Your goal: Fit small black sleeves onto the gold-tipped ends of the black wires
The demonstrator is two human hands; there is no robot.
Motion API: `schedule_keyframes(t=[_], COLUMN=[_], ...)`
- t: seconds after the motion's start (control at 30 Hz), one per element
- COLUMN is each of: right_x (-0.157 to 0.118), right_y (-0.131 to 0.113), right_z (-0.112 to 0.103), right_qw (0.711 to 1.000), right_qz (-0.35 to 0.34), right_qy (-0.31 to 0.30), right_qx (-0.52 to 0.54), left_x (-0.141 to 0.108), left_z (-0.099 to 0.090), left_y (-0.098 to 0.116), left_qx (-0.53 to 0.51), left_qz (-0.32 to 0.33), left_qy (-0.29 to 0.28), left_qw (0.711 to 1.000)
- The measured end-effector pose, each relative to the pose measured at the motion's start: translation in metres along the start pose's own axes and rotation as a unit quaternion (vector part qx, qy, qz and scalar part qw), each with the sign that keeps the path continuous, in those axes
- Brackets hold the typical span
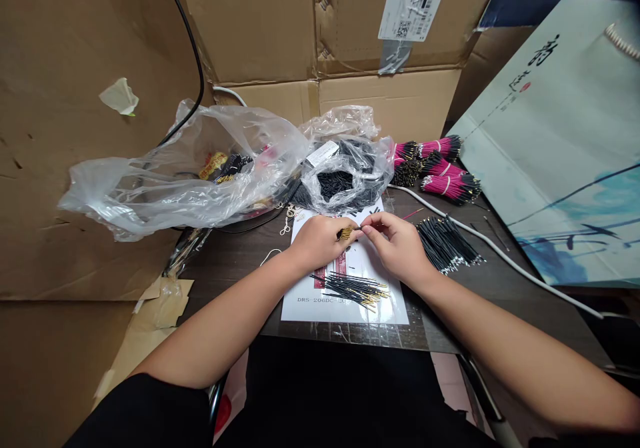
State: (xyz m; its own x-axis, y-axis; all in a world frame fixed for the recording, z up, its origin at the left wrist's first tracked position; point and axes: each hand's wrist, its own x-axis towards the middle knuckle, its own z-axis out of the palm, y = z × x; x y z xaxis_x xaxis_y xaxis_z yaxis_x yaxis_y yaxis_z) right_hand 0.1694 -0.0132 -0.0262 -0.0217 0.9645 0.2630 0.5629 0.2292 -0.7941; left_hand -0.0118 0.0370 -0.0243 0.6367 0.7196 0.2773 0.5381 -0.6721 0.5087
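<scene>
My left hand grips a small bunch of gold-tipped black wires, and my right hand pinches a thin black wire at the end of that bunch. Both hands hover over a white printed sheet marked "DRS-206DC". A loose pile of black wires with gold terminals lies on the sheet just below my hands. To the right of my right hand lies a bundle of black wires with pale tips.
Bundles of pink wires lie at the back right of the dark table. Behind the sheet sit clear plastic bags holding wires. A white cable curves across the table. Cardboard boxes stand behind, and a printed paper bag leans right.
</scene>
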Motion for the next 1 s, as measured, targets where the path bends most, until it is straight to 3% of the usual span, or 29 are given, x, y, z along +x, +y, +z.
schedule_keyframes(t=[0.13, 0.27, 0.57, 1.0], right_x=[-0.003, -0.003, 0.001, 0.000], right_y=[-0.005, -0.009, -0.007, -0.012], right_z=[-0.002, -0.006, -0.013, -0.015], right_qw=[0.997, 0.996, 0.995, 0.994], right_qz=[0.017, 0.021, 0.040, 0.051], right_qy=[0.021, 0.036, -0.018, -0.015], right_qx=[0.077, 0.073, 0.095, 0.094], left_x=[-0.001, -0.002, -0.003, -0.004], left_z=[-0.003, -0.006, -0.007, -0.007], left_y=[0.005, 0.008, 0.005, 0.009], left_qx=[-0.067, -0.082, -0.044, -0.051], left_qz=[0.014, 0.029, 0.075, 0.050], left_qy=[0.020, 0.045, 0.067, 0.079], left_qw=[0.997, 0.995, 0.994, 0.994])
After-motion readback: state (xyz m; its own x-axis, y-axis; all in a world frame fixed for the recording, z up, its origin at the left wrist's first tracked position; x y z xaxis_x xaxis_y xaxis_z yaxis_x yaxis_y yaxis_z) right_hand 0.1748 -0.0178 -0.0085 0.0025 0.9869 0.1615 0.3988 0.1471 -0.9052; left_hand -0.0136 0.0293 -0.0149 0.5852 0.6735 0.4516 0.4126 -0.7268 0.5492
